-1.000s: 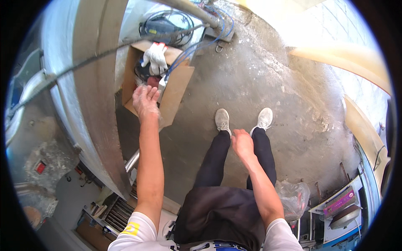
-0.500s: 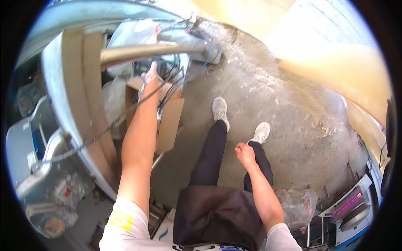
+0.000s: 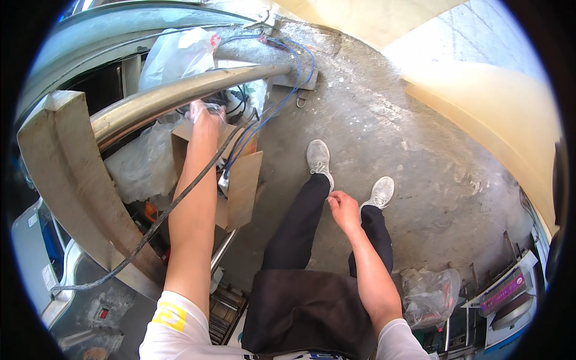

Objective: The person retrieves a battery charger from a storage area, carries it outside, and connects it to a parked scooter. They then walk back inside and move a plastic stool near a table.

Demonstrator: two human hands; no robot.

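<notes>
My left hand (image 3: 206, 112) reaches forward under a curved metal pipe (image 3: 192, 83), above an open cardboard box (image 3: 245, 183). Thin clear plastic shows about its fingers, which the pipe and plastic partly hide; whether they grip anything cannot be made out. Beside it lie black cables (image 3: 240, 102) and a crumpled translucent plastic sheet (image 3: 141, 165). My right hand (image 3: 344, 211) hangs low in front of my right leg, fingers curled in, with nothing visible in them. It touches no object.
A dark cable (image 3: 159, 222) crosses over my left forearm. Blue hoses (image 3: 279, 108) run from the box toward the pipe's far end. A broad metal plate (image 3: 72, 162) stands at left. Yellowish panels (image 3: 492, 108) bound the right. A clear plastic bag (image 3: 429, 294) sits low right.
My left hand has drawn back slightly, from beyond the pipe to under it. My right hand has shifted a little left. The pipe and plate appear larger as the view has moved.
</notes>
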